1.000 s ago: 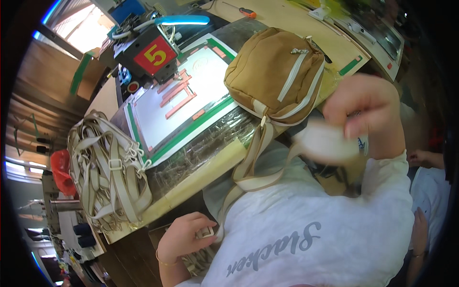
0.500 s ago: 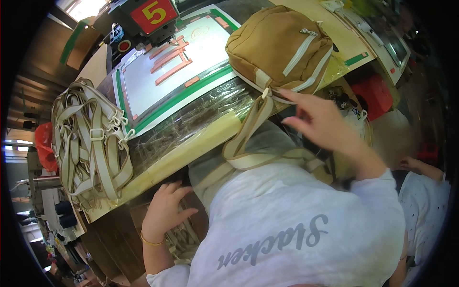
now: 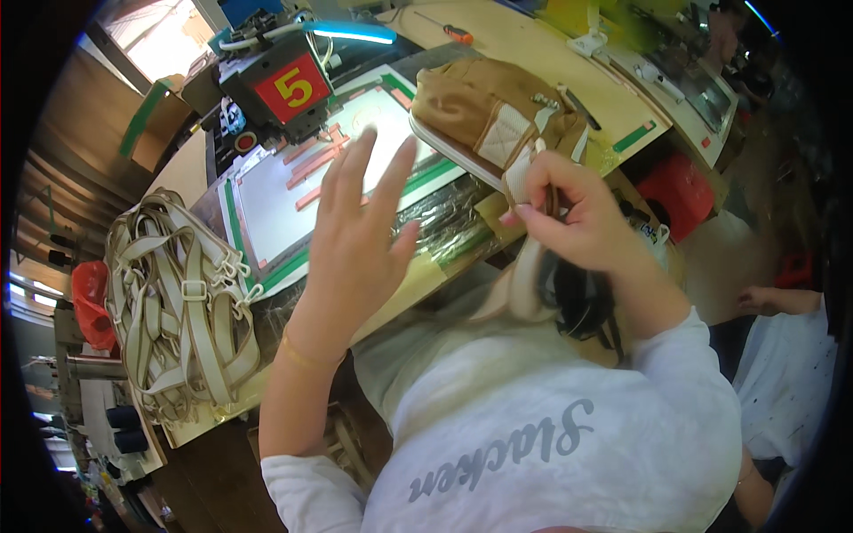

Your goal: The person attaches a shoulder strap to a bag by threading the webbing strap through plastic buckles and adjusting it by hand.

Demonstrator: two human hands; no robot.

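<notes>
A brown fabric bag with white zips and light trim lies on the table's right part, tilted. Beside its near corner, my right hand is closed on a beige webbing strap, fingers pinched near the strap's attachment to the bag. From there the strap hangs down toward my lap. My left hand is raised over the table's front edge with fingers spread and nothing in it. Behind its fingertips lies a white template board with green tape borders and pinkish strips.
A heap of beige straps with white hooks lies at the left, next to a red plastic bag. A machine head overhangs the board. A screwdriver lies at the back. Another person's hand shows at right.
My left hand has risen from below the table edge to above it. My right hand has closed on the strap by the bag. The bag has tipped and turned.
</notes>
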